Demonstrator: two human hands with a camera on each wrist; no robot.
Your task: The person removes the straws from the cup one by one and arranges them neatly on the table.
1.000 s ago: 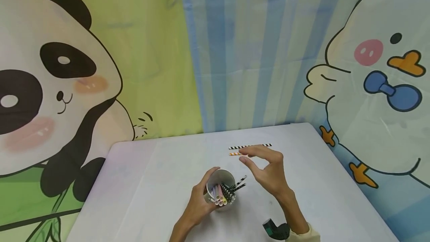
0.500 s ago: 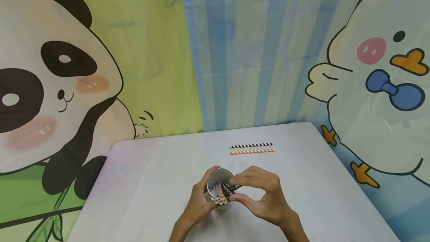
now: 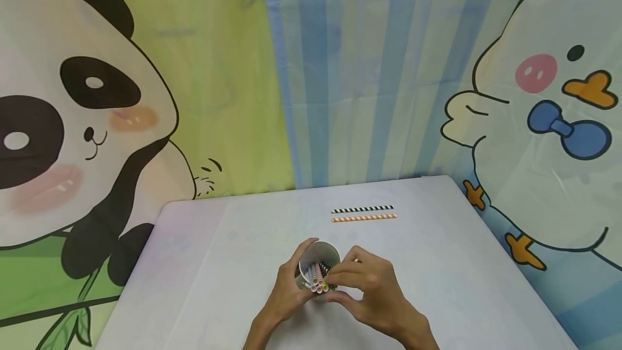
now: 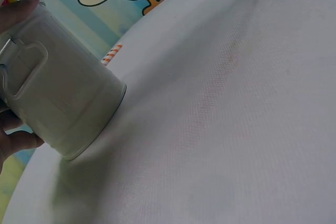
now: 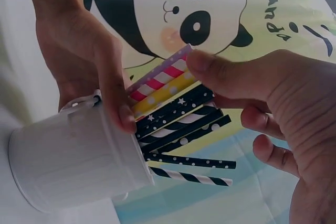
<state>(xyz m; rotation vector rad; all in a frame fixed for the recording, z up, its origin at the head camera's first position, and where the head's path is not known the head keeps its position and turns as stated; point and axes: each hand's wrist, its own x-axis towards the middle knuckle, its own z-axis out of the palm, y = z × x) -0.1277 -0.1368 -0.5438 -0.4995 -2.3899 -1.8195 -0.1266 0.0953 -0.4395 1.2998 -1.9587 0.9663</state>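
Observation:
My left hand (image 3: 286, 288) grips a small white bucket (image 4: 68, 87), tilted with its mouth toward me. Several paper straws (image 5: 163, 85) stick out of it: purple dotted, pink striped, yellow dotted, and black with white stars, dots or stripes. At the mouth, my right hand (image 3: 371, 285) has its thumb and index finger at the straw ends. The right wrist view shows the thumb (image 5: 210, 69) over the tips near the yellow straw (image 5: 170, 93), the index finger partly hidden behind. Its other fingers are bent and hold nothing.
A black-and-white striped straw (image 3: 362, 209) and an orange-and-white striped straw (image 3: 364, 218) lie side by side beyond the bucket on the white table (image 3: 218, 285). Behind the table hangs a cartoon cloth (image 3: 330, 69).
My right hand has come from above the orange straw on the table down to the bucket's mouth, then shifted slightly left among the straw ends. My left hand and the bucket have stayed in place.

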